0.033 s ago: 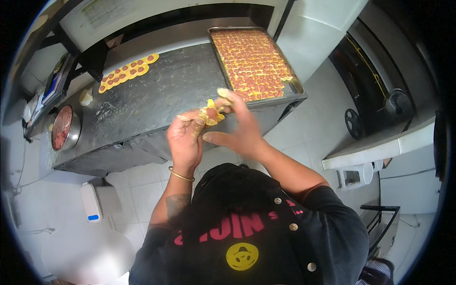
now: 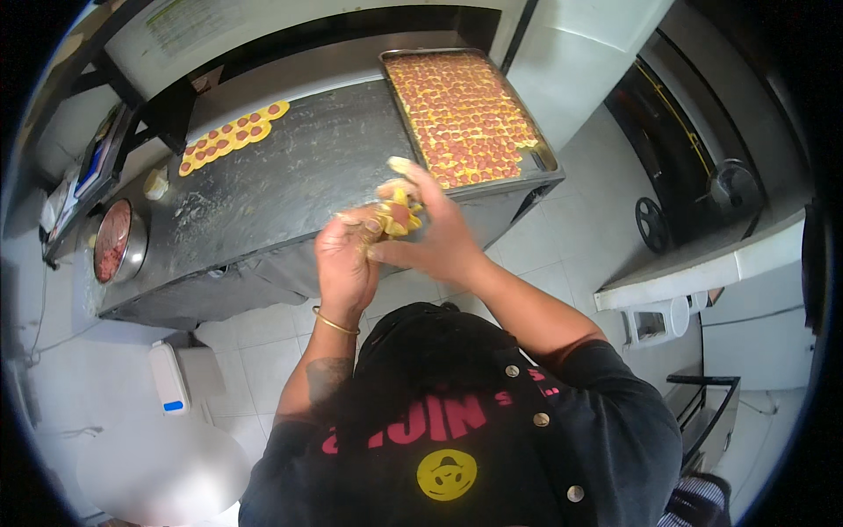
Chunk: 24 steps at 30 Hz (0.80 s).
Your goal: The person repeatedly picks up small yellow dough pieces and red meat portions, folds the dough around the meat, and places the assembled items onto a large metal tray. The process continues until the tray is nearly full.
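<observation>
Above the table's front edge, my left hand pinches a small open dumpling, a yellow wrapper with reddish meat filling in its middle. My right hand curves around the dumpling's right side, its fingers at the far edge and its thumb stretched toward my left fingers. Part of the wrapper is hidden by the fingers. Two rows of flat yellow wrappers, each topped with a meat ball, lie at the back left of the table. A metal tray at the back right is packed with filled dumplings.
A steel bowl of ground meat stands at the left end of the dark, floury table. Beside it is a small whitish cup. A shelf with papers rises at the left. Machinery with a black handwheel stands at the right.
The wrapper's edges have folded up closer around the meat, and the dumpling has shifted slightly right. My right fingers have moved left and closer in around it.
</observation>
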Each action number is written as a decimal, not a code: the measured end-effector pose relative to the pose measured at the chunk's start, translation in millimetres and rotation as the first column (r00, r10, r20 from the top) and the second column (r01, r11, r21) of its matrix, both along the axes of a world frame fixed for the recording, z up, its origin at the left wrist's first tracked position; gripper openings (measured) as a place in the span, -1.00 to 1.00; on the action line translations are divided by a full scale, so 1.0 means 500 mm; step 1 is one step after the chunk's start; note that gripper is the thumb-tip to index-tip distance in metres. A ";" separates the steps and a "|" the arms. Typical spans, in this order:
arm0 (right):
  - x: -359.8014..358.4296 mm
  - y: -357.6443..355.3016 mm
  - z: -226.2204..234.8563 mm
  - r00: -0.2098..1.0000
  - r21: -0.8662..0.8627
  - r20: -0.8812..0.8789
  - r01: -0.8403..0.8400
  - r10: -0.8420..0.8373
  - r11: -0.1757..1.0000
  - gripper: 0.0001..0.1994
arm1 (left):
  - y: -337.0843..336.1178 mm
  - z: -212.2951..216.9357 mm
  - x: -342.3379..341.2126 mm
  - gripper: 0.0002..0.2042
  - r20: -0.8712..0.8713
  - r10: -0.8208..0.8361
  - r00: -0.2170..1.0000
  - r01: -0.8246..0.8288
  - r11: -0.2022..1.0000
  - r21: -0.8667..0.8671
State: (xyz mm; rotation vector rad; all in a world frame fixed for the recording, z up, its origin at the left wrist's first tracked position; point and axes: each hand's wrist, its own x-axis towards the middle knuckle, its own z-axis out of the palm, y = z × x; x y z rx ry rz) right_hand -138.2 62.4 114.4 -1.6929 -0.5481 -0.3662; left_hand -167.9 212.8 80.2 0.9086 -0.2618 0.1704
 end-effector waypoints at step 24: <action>0.208 -0.415 -0.169 0.991 -0.186 -0.010 -0.136 0.137 0.973 -0.67 | -0.379 -0.050 0.159 -0.39 -0.513 -0.517 0.685 0.223 0.820 -0.528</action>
